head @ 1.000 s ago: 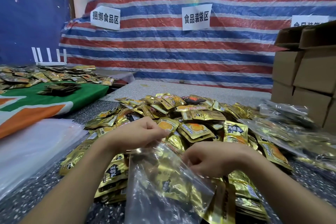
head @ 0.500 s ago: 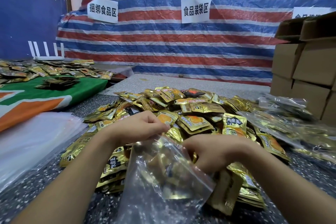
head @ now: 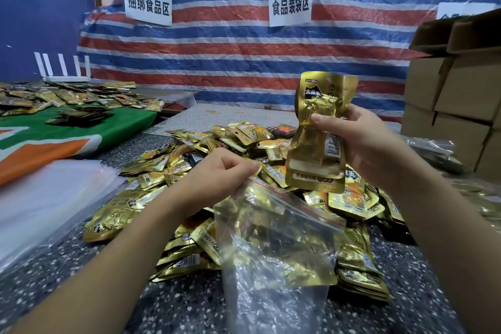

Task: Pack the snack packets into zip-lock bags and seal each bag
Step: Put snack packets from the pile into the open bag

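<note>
Two white paper signs hang on the red, white and blue striped tarpaulin (head: 244,57): the left sign (head: 148,5) reads 捆绑食品区 and the middle sign (head: 291,4) reads 食品装袋区 — a third at the right edge is cut off by stacked cardboard boxes (head: 458,106). The right hand (head: 357,141) is raised above the heap, its thumb and fingers curled round a small bunch of gold foil snack packets (head: 318,133) held upright; the front packet is creased at the middle, shows a black panel with white characters too small to read, and a barcode strip runs down one side. The left hand (head: 217,179) pinches the top edge of a clear zip-lock bag (head: 273,247) with a red line along its seal; the bag hangs open below the bunch, a few gold packets visible inside. Under both lies a broad pile of snack packets (head: 189,171) — gold foil with orange pictures — spread on the speckled bench (head: 189,306). Far left, more packets sit on a green and orange cloth (head: 81,133), beside a white router (head: 63,73).
</note>
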The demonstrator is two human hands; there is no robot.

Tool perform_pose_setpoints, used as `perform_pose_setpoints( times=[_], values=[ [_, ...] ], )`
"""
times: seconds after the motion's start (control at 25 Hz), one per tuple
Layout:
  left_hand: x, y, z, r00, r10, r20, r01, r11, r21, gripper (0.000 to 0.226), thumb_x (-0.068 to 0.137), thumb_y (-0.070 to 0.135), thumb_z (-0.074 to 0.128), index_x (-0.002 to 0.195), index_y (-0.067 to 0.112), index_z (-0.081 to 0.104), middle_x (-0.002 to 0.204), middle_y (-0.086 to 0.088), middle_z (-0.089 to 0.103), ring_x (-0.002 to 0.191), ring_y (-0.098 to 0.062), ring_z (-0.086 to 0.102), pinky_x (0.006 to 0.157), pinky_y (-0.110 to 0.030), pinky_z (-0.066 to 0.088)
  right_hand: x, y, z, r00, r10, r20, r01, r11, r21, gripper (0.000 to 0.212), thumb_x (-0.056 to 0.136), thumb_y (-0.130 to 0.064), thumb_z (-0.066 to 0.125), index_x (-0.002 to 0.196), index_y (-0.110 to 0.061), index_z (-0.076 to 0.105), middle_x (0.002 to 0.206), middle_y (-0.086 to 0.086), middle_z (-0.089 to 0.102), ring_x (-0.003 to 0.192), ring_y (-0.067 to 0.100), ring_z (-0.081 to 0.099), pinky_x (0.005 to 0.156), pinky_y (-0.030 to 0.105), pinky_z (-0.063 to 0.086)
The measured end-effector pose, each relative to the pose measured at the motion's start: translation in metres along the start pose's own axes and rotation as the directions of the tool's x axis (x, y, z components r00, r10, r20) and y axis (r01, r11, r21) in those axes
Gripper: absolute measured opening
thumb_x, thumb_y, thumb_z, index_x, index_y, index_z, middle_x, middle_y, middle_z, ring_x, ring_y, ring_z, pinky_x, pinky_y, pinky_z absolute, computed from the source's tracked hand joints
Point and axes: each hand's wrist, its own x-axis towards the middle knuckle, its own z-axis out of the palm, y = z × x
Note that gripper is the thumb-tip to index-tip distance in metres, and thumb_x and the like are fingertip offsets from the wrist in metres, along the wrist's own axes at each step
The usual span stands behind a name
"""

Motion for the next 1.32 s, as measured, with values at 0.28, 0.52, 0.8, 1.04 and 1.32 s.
perform_pose_setpoints(
  times=[0.28, 0.52, 0.8, 1.04, 1.32],
  values=[
    [0.002, 0.003, 0.003, 0.978, 0.07, -0.197, -0.079, 0.996, -0.039, 0.055, 0.09, 0.039, 0.05, 0.054, -0.003, 0.052, 0.045, 0.001, 0.05, 0.044, -0.007, 0.044, 0.053, -0.008, 0.04, -0.01, 0.01, 0.026, 0.99, 0.08, 0.115, -0.081, 0.997, 0.002, 0.047, 0.075, -0.018, 0.072, 0.117, -0.002, 0.058, 0.096, 0.009, 0.076, 0.089, 0.024, 0.074, 0.075, 0.036, 0.06],
    [0.003, 0.006, 0.003, 0.937, 0.102, -0.335, -0.117, 0.993, -0.025, 0.064, 0.097, 0.042, 0.046, 0.054, -0.005, 0.05, 0.046, -0.009, 0.048, 0.044, -0.018, 0.042, 0.057, -0.025, 0.043, -0.018, 0.003, 0.026, 0.94, 0.145, 0.31, -0.046, 0.951, -0.304, 0.023, 0.085, -0.014, 0.069, 0.107, -0.016, 0.065, 0.098, 0.001, 0.077, 0.089, 0.014, 0.073, 0.071, 0.021, 0.054],
    [0.001, 0.015, 0.012, 0.911, 0.117, -0.395, -0.138, 0.99, -0.024, 0.071, 0.095, 0.052, 0.034, 0.057, -0.006, 0.049, 0.04, -0.003, 0.049, 0.036, -0.012, 0.045, 0.043, -0.026, 0.038, -0.023, 0.011, 0.034, 0.871, 0.258, 0.419, -0.088, 0.92, -0.383, 0.025, 0.088, -0.014, 0.07, 0.112, -0.015, 0.063, 0.103, 0.008, 0.075, 0.093, 0.023, 0.072, 0.078, 0.033, 0.059],
    [0.002, 0.014, 0.012, 0.858, 0.124, -0.498, -0.139, 0.99, 0.007, 0.066, 0.095, 0.052, 0.033, 0.059, -0.001, 0.047, 0.041, 0.001, 0.048, 0.039, -0.009, 0.044, 0.044, -0.03, 0.037, -0.022, 0.017, 0.04, 0.948, 0.121, 0.293, -0.056, 0.973, -0.223, 0.013, 0.074, -0.025, 0.079, 0.087, -0.021, 0.077, 0.089, 0.003, 0.077, 0.079, 0.012, 0.07, 0.071, 0.025, 0.055],
    [0.002, 0.013, 0.01, 0.852, 0.139, -0.505, -0.131, 0.99, 0.051, 0.066, 0.098, 0.051, 0.032, 0.051, 0.005, 0.044, 0.042, -0.014, 0.047, 0.037, -0.022, 0.051, 0.038, -0.03, 0.034, -0.027, 0.007, 0.033, 0.863, 0.284, 0.417, 0.043, 0.782, -0.622, 0.013, 0.088, -0.024, 0.073, 0.075, -0.027, 0.073, 0.075, -0.006, 0.073, 0.069, 0.005, 0.066, 0.065, 0.021, 0.049]
  ],
)
